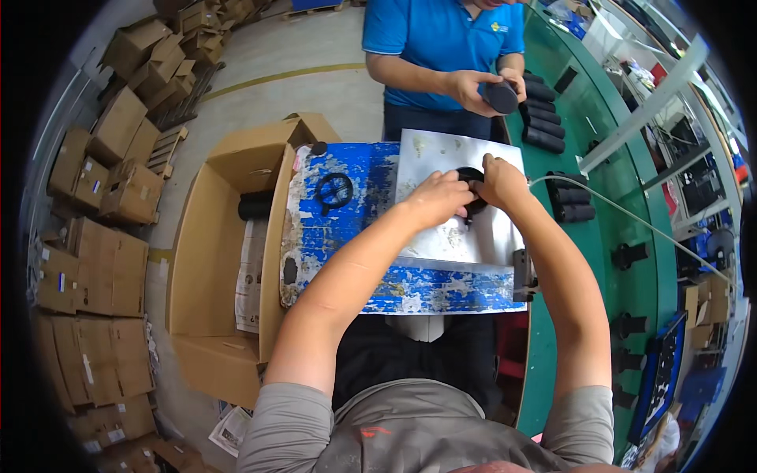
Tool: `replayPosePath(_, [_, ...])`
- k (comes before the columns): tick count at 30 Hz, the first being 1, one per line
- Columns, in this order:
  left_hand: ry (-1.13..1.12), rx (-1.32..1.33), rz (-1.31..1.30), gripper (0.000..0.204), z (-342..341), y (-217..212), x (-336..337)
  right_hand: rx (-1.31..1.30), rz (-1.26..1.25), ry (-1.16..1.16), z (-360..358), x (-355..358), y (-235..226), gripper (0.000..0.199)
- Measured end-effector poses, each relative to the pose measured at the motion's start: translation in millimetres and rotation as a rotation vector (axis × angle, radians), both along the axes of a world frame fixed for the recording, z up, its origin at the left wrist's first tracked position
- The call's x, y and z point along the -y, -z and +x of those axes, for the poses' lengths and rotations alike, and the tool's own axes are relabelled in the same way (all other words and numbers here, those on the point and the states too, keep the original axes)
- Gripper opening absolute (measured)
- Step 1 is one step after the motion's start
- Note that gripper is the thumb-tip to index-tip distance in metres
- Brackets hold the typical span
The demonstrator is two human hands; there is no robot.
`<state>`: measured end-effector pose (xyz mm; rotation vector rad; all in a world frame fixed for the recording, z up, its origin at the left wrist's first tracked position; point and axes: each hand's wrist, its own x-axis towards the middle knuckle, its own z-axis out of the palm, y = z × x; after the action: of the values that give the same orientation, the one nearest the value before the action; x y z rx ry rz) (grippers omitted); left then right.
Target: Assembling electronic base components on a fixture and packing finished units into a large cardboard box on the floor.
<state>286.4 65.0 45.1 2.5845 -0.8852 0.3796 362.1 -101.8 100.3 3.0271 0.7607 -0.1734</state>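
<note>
Both my hands are on a black ring-shaped plastic part (476, 204) over a bare metal plate (426, 236). My left hand (438, 198) grips its left side with bent fingers. At its far right edge, my right hand (502, 182) is closed on the rim, thumb and fingers pressed together. The fingers cover much of the part. To the left, a black round spoked grille (335, 191) with a small tab lies on the worn blue tabletop (347, 252). A small black disc (318, 148) sits at the table's far left corner.
An open cardboard box (225, 177) holding a black cylinder (255, 206) and newspaper adjoins the table's left side. Across from me, a person in blue (441, 39) holds a black cylinder (500, 96). A green conveyor (552, 331) carries several black cylinders on the right. Stacked cartons (102, 260) stand far left.
</note>
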Motion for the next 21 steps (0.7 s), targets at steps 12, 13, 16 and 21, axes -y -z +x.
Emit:
replayPosePath(12, [-0.196,0.036,0.172,0.013,-6,5,19,0.146,-0.108,-0.033,19,-19,30,0.030])
replayPosePath(13, [-0.206,0.025,0.122,0.013,-8,8,14,0.128,-0.110,-0.037,17,-20,32,0.030])
replayPosePath(16, [-0.242,0.306,-0.335,0.020,-27,14,8,-0.014,-0.041,-0.024,23,11,16,0.046])
replayPosePath(21, [-0.948,0.133,-0.335,0.021,-92,44,-115,0.168,0.574,-0.090,-129,48,-95,0.019])
